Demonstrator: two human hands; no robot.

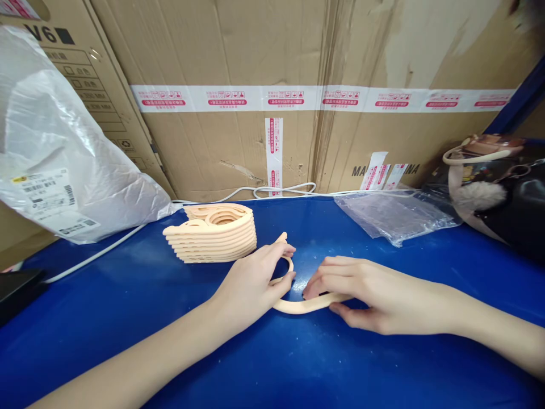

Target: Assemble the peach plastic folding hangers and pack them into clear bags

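Note:
A peach-coloured plastic folding hanger (298,307) is between my hands, just over the blue table. My left hand (259,275) grips its ring-shaped middle, with fingers and thumb closed around it. A short end of the hanger sticks up past those fingers. My right hand (366,292) pinches the hanger's long curved arm near its end, thumb on the near side and fingers on the far side. The palms hide parts of the hanger. Just beyond my left hand stands a neat stack of similar folded hangers (219,241), several layers high.
A white plastic mailing bag (63,147) leans at the left, near a dark flat object (21,289). Large cardboard boxes (230,147) stand along the back, with a white cable (285,190) before them. A clear plastic bag (395,218) and a dark handbag (519,199) lie at right.

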